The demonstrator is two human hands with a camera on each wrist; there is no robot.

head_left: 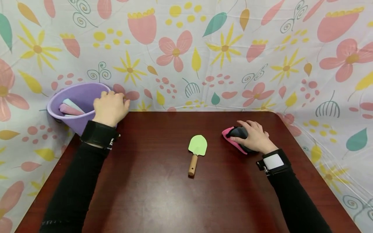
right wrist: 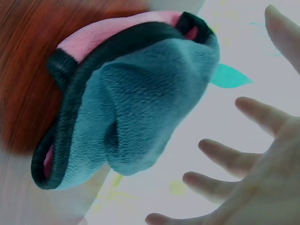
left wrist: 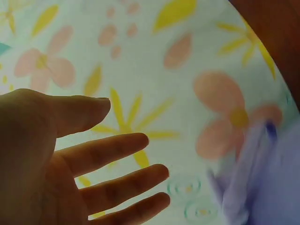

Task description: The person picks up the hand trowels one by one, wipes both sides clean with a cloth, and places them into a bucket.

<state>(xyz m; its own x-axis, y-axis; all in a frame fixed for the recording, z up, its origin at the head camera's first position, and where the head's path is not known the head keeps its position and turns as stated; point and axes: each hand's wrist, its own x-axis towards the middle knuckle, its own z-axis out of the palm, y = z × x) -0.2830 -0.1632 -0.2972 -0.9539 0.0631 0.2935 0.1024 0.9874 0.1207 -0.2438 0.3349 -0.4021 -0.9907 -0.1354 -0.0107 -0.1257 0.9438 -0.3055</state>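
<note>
My left hand (head_left: 111, 108) is at the right rim of a purple bucket (head_left: 102, 120), holding nothing. In the left wrist view its fingers (left wrist: 126, 145) are spread and relaxed, apart from the purple bucket (left wrist: 276, 183) at the lower right. My right hand (head_left: 256, 137) hovers over a crumpled cloth (head_left: 239, 133), grey on one side and pink on the other with dark edging. The right wrist view has the cloth (right wrist: 140, 103) on the tabletop, a gap between it and the spread fingers (right wrist: 229, 159). Between the hands lies a small shovel (head_left: 198, 145) with a light green blade and wooden handle.
Inside the bucket are pale blue and pink items (head_left: 71, 108), their kind unclear. The reddish-brown table (head_left: 163, 197) has its far edge against a flower-printed curtain (head_left: 180, 87), which also hangs along the left and right sides.
</note>
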